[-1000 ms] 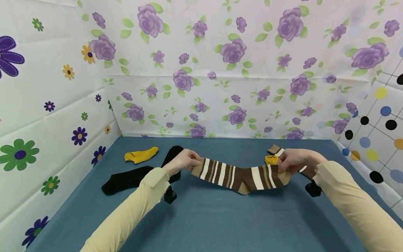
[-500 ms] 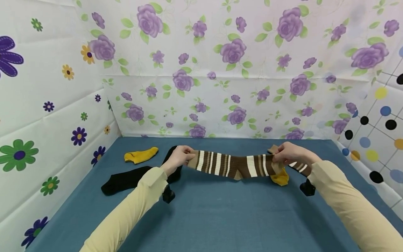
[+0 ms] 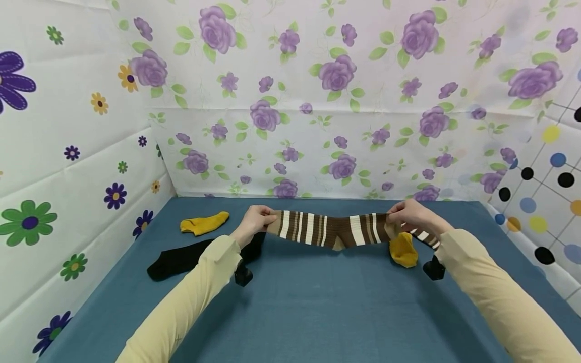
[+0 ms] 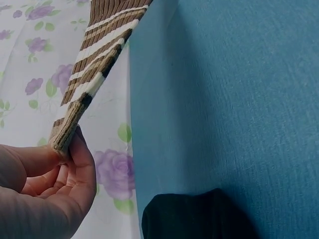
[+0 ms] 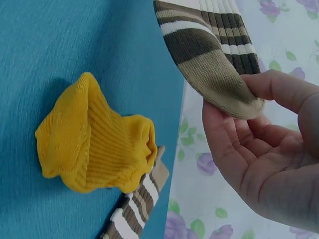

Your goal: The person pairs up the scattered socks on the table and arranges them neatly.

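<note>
A brown sock (image 3: 338, 229) with white and tan stripes hangs stretched between both hands above the table, its tan heel at the bottom middle. My left hand (image 3: 254, 223) pinches the tan cuff end; the left wrist view shows thumb and fingers closed on it. At the tan toe, my right hand (image 3: 415, 216) pinches between thumb and fingers, clearly seen in the right wrist view. Below the right hand lies a crumpled yellow sock (image 5: 94, 139). Beside it, a second striped sock (image 5: 137, 206) lies flat, partly hidden by the right hand in the head view.
On the blue table (image 3: 317, 312), a flat yellow sock (image 3: 204, 223) lies at the back left. Black socks (image 3: 181, 259) lie near the left forearm, one partly covered by it. A flowered sheet (image 3: 308, 141) hangs behind the table.
Both hands have raised the striped sock and carried it away toward the back, slightly left. The crumpled yellow sock has come into fuller view beneath the right hand.
</note>
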A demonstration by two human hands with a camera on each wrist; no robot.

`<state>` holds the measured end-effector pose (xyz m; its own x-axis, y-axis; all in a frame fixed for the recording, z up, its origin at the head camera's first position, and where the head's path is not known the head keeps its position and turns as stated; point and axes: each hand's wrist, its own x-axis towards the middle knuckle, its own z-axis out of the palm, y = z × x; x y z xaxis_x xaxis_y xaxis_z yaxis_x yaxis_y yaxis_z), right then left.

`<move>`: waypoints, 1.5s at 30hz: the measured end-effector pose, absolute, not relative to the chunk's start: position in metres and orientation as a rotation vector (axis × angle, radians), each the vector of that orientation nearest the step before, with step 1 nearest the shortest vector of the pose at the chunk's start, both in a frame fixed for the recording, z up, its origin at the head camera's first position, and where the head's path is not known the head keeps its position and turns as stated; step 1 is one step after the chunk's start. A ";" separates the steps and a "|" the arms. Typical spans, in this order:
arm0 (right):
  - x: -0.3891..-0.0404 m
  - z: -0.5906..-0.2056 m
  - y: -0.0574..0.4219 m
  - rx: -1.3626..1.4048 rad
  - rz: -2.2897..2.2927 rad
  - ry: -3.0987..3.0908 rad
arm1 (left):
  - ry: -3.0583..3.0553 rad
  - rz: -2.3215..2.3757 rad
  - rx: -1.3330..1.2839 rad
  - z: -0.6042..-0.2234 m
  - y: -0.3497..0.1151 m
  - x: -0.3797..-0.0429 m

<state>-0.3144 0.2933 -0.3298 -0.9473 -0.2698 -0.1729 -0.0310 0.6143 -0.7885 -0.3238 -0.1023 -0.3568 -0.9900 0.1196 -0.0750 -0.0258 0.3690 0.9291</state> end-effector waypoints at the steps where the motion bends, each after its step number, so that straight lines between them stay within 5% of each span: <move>1: -0.315 -0.330 0.293 -0.235 -1.253 2.572 | 2.491 1.692 0.079 -0.357 -0.102 -0.325; 45: -0.336 -0.363 0.280 0.000 -1.428 2.647 | 2.785 1.378 0.077 -0.390 -0.102 -0.355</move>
